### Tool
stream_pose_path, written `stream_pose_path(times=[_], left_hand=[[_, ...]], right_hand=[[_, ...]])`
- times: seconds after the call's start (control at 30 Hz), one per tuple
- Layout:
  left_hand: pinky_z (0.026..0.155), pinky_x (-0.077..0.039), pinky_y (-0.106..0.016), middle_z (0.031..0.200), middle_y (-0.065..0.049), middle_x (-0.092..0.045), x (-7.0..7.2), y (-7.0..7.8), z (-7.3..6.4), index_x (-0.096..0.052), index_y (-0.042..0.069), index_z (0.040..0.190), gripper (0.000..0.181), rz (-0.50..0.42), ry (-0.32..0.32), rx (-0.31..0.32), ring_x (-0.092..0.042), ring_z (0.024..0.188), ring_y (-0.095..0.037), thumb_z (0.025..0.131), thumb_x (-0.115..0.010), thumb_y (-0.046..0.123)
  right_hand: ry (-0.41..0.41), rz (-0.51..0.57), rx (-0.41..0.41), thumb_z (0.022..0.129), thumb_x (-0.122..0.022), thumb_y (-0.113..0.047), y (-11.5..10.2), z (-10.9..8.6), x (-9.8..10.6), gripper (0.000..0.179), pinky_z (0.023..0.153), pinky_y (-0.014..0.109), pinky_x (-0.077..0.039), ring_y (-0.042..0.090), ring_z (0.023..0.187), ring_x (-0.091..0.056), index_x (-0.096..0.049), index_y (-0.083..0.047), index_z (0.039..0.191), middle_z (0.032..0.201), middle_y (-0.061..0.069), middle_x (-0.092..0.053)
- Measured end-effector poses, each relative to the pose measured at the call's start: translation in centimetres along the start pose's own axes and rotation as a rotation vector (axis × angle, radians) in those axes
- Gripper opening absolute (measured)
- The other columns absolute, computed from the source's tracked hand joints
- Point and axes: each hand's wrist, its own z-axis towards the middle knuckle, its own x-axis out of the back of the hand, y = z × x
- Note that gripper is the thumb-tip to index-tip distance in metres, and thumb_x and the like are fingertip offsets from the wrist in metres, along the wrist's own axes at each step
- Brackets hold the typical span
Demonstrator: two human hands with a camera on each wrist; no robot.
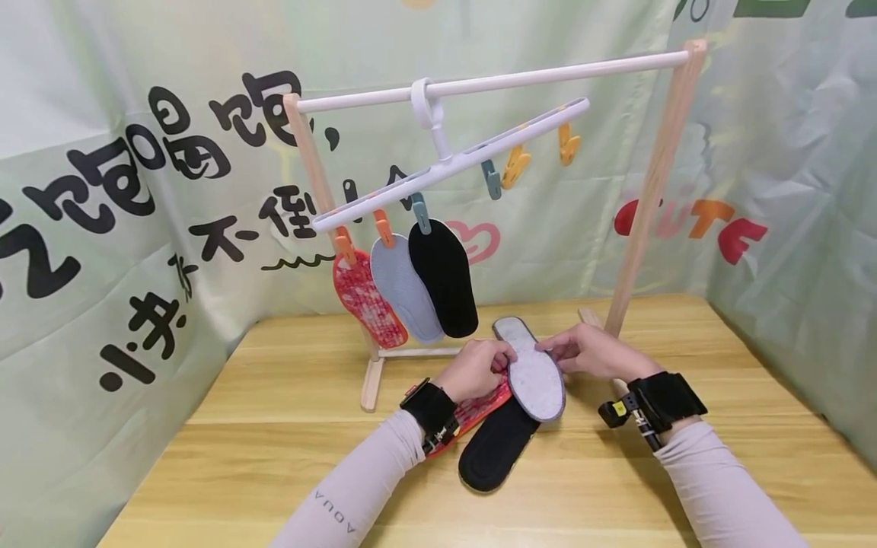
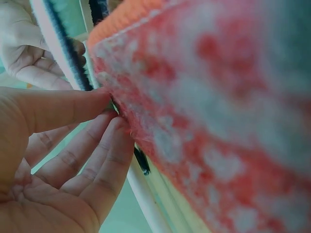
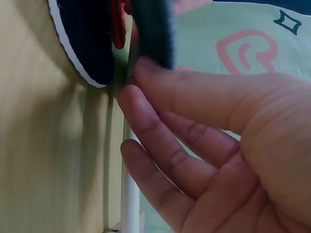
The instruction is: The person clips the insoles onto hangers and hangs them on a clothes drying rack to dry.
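A light grey insole with a dark border [image 1: 537, 380] is held up between both hands, tilted. My left hand [image 1: 476, 369] pinches its left edge with thumb and fingers; the left wrist view shows these fingertips partly hidden by a near red insole. My right hand [image 1: 592, 352] pinches the opposite edge between thumb and index finger, its other fingers loosely bent in the right wrist view. Below lie a black insole [image 1: 496, 453] and a red-and-white insole [image 1: 483, 407], partly covered by the left hand and the grey insole.
A wooden stand's white rod [image 1: 562, 72] carries a white clip hanger [image 1: 448, 169]. From it hang a red insole [image 1: 370, 301], a light blue insole [image 1: 404, 289] and a black insole [image 1: 445, 278]. Unused clips [image 1: 515, 166] hang at the right. A printed curtain [image 1: 548, 251] stands behind.
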Motion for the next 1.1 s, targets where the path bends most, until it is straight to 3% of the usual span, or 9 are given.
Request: stream_pose_path(times=[0.1,0.2,0.3,0.43,0.63,0.73,0.87,1.1], left_hand=[[0.086,-0.056,-0.016,0.101,-0.004,-0.079,0.1,0.0,-0.1,-0.076,0.010,0.116,0.027,-0.030,0.008,-0.004,-0.072,0.095,-0.010,0.092,-0.077,-0.003],[0.086,-0.056,-0.017,0.101,-0.003,-0.080,0.2,0.0,-0.2,-0.076,0.011,0.116,0.023,-0.062,0.024,-0.010,-0.072,0.094,-0.008,0.094,-0.078,0.002],[0.086,-0.056,-0.017,0.103,-0.002,-0.081,0.4,0.1,-0.3,-0.078,0.011,0.116,0.021,-0.080,0.045,-0.016,-0.071,0.094,-0.006,0.097,-0.077,0.004],[0.083,-0.054,-0.018,0.102,-0.001,-0.081,0.5,0.2,-0.5,-0.079,0.013,0.114,0.015,-0.086,0.073,-0.016,-0.071,0.092,-0.005,0.100,-0.074,0.008],[0.076,-0.053,-0.017,0.096,-0.002,-0.082,0.5,0.1,-0.7,-0.079,0.012,0.108,0.008,-0.106,0.119,-0.025,-0.075,0.089,-0.009,0.101,-0.075,0.011],[0.072,-0.052,-0.016,0.093,-0.001,-0.083,0.7,0.0,-0.8,-0.081,0.013,0.102,0.005,-0.116,0.137,-0.046,-0.077,0.085,-0.009,0.101,-0.076,0.014],[0.070,-0.053,-0.017,0.087,0.001,-0.083,0.9,0.0,-0.9,-0.083,0.014,0.098,0.006,-0.104,0.157,-0.059,-0.078,0.083,-0.009,0.100,-0.078,0.017],[0.076,-0.055,-0.020,0.087,-0.004,-0.083,1.2,0.1,-1.1,-0.084,0.008,0.096,0.012,-0.135,0.167,-0.054,-0.080,0.089,-0.015,0.100,-0.078,0.018]], right_hand=[[0.014,-0.013,0.007,0.095,-0.071,0.008,-0.2,0.0,0.1,0.034,0.084,0.020,-0.059,0.037,0.111,-0.076,-0.071,0.010,0.129,0.122,0.027,-0.077],[0.050,-0.053,0.004,0.098,-0.071,0.003,-0.5,-0.1,0.2,0.029,0.087,0.018,-0.057,0.031,0.114,-0.075,-0.075,0.006,0.126,0.124,0.025,-0.077],[0.089,-0.088,0.005,0.101,-0.070,-0.002,-0.8,-0.1,0.3,0.024,0.085,0.018,-0.053,0.019,0.103,-0.071,-0.079,0.002,0.123,0.119,0.021,-0.080],[0.091,-0.058,-0.003,0.102,-0.069,-0.003,-1.0,0.0,0.5,0.020,0.075,0.020,-0.046,0.010,0.081,-0.062,-0.081,0.000,0.118,0.109,0.016,-0.082],[0.069,-0.051,-0.038,0.104,-0.068,-0.005,-1.1,-0.1,0.7,0.015,0.079,0.021,-0.045,0.010,0.082,-0.062,-0.083,-0.003,0.100,0.094,0.009,-0.082],[0.077,-0.060,-0.033,0.103,-0.069,-0.007,-1.2,-0.1,0.8,0.017,0.103,0.036,-0.044,0.012,0.082,-0.065,-0.083,-0.006,0.093,0.088,0.007,-0.082],[0.102,-0.062,-0.001,0.103,-0.070,-0.008,-1.3,-0.2,0.8,0.019,0.122,0.067,-0.022,0.014,0.085,-0.069,-0.083,-0.008,0.088,0.083,0.006,-0.081],[0.118,-0.067,0.023,0.104,-0.070,-0.012,-1.6,-0.1,0.7,0.024,0.128,0.072,-0.004,0.015,0.078,-0.071,-0.080,-0.009,0.082,0.076,0.006,-0.078]])
